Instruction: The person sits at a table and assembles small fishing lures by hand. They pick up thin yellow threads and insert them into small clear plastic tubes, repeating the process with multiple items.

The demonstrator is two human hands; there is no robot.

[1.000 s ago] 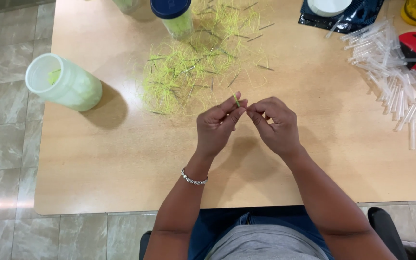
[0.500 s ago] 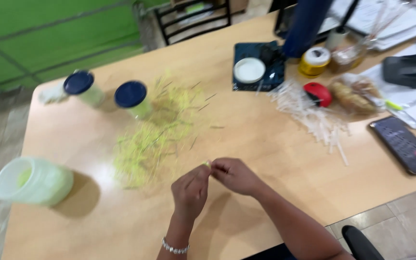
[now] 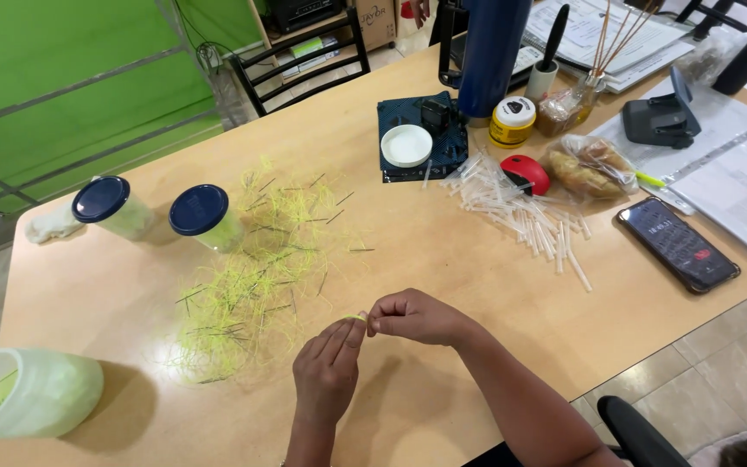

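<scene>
Down at the lower middle of the frame, both hands together over the wooden table [image 3: 494, 285]. Left hand [image 3: 328, 374] with fingers bunched narrow, pinching one end of a short yellow-green strand [image 3: 358, 317]; right hand [image 3: 417, 316] curled close, thumb and forefinger nipped on the other end, fingertips of the two hands nearly touching. Just left of and above the hands, a loose scatter of yellow-green strands [image 3: 248, 277] spread across the table, with darker thin bits mixed in. At the upper left edge of that scatter, two jars with dark blue lids [image 3: 200, 210], standing side by side. At the lower left corner of the frame, a pale translucent tub [image 3: 32, 393] lying on its side, mouth to the left, something yellow-green inside. Right of centre, well apart from the hands, a heap of white plastic tubes [image 3: 520, 212], and touching its upper edge a small red object [image 3: 525, 173]. Farther right, a dark phone [image 3: 678, 244] lying flat, screen up. Toward the top middle, a white round lid [image 3: 406, 145] on a dark blue pad, a tall blue bottle [image 3: 493, 52] behind it, and a small yellow jar [image 3: 512, 122] beside.
</scene>
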